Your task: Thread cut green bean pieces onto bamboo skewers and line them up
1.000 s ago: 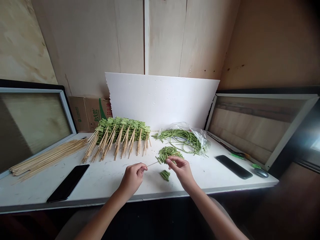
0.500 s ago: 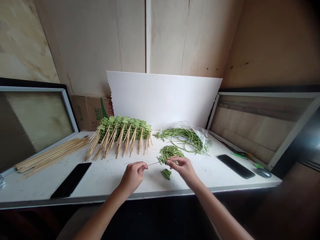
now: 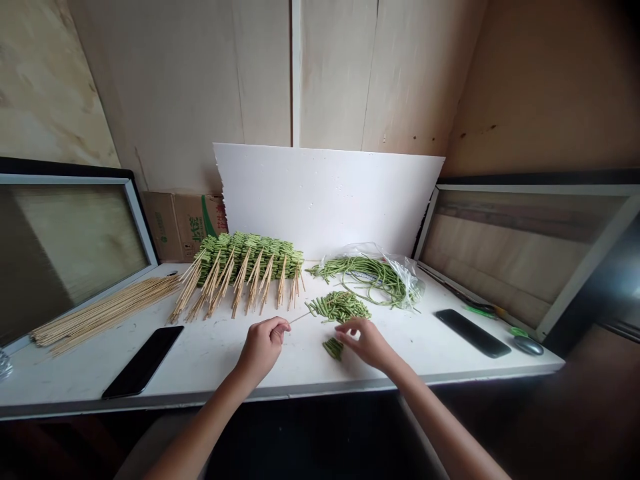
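My left hand (image 3: 263, 345) is closed around the near end of a thin bamboo skewer (image 3: 299, 318). The skewer points right, and short green bean pieces (image 3: 315, 307) are at its far end, in front of the heap of cut bean pieces (image 3: 347, 305). Where the threaded pieces stop and the heap begins is hard to make out. My right hand (image 3: 365, 341) hovers just beside a small bunch of cut beans (image 3: 333, 347), thumb and fingers apart, with nothing visible between them.
Stacked bean skewers (image 3: 250, 260) stand at the back left, beside loose bamboo skewers (image 3: 107, 310). Long beans in a plastic bag (image 3: 380, 273) lie at the back right. A black phone (image 3: 143, 362), a second dark phone (image 3: 473, 332) and a mouse (image 3: 528, 345) rest on the table (image 3: 220, 380).
My right hand has let go of the bean pieces at the skewer's tip and moved right and down toward the small bunch. The left hand has shifted slightly left and up with the skewer.
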{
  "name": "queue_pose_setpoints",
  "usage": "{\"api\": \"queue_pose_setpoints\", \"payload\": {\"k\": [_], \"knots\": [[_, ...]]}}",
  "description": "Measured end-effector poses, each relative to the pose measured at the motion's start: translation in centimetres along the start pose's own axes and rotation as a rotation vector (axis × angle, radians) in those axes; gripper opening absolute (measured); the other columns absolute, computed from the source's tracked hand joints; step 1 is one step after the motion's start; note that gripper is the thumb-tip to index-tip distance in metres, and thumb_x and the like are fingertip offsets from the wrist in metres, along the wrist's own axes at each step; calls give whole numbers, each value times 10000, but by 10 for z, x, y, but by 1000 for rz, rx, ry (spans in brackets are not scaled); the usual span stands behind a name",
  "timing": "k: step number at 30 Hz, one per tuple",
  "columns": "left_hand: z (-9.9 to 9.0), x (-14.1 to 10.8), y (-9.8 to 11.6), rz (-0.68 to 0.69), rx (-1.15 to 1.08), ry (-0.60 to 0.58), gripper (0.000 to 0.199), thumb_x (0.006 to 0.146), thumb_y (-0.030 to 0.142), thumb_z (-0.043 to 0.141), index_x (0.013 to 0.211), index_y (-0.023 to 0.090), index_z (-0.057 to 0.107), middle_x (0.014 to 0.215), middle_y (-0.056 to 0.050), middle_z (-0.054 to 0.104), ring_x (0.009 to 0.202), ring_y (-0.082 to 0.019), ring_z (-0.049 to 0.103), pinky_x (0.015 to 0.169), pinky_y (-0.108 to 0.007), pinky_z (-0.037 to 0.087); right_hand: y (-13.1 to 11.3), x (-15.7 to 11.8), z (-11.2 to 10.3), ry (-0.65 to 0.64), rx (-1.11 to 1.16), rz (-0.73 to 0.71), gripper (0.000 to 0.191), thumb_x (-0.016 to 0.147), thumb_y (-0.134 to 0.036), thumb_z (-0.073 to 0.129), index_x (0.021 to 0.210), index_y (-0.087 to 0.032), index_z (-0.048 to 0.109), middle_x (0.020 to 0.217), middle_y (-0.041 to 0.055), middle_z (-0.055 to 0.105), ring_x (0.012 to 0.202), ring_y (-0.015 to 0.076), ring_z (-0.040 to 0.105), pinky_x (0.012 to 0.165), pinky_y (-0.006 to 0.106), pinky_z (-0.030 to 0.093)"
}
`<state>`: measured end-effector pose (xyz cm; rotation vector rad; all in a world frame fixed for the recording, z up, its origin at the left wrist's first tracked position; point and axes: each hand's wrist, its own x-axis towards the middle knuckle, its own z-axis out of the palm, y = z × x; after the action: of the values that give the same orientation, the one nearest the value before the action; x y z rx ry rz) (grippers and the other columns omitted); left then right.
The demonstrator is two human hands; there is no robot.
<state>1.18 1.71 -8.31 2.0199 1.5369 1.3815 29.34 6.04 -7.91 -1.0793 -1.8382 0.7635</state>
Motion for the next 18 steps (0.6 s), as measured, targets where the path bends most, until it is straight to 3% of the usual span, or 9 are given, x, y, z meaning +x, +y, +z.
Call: {"api": "queue_pose_setpoints", "payload": {"k": [3, 8, 11, 15, 18], "knots": [[1, 0, -3, -5, -6, -8, 291, 960, 250, 488, 802, 185, 723, 591, 9, 577, 543, -142, 530, 572, -233, 399, 16, -3, 9, 50, -182, -50, 194, 735, -420, 828, 641, -251, 808, 689, 65, 735, 695, 231, 614, 692, 366, 516], [3, 0, -5, -4, -11, -7, 295, 968, 269, 489, 812, 185, 725, 600, 7, 584, 551, -146, 537, 576, -237, 403, 21, -5, 23, 149, -291, -69, 162, 751, -363, 793, 627, -258, 781, 741, 81, 737, 792, 279, 640, 777, 404, 508], [2, 0, -5, -10, -9, -6, 297, 971, 281, 490, 819, 184, 726, 597, 8, 586, 548, -147, 538, 575, -237, 407, 17, -3, 20, 190, -165, -16, 208, 786, -448, 771, 720, -252, 798, 818, 96, 772, 822, 302, 679, 757, 414, 523], [2, 0, -4, 2, -20, 1, 299, 969, 280, 489, 818, 185, 729, 594, 6, 587, 540, -149, 539, 557, -235, 401, 8, 4, 2, 139, 121, 138, 399, 828, -606, 722, 871, -217, 799, 732, 82, 760, 664, 250, 681, 605, 361, 517], [3, 0, -4, 4, -32, -4, 302, 971, 286, 490, 816, 182, 728, 591, 6, 579, 537, -146, 533, 550, -233, 395, 0, 9, -15, 96, 351, 171, 470, 774, -640, 771, 903, -189, 792, 776, 71, 761, 696, 212, 667, 572, 307, 488]]}}
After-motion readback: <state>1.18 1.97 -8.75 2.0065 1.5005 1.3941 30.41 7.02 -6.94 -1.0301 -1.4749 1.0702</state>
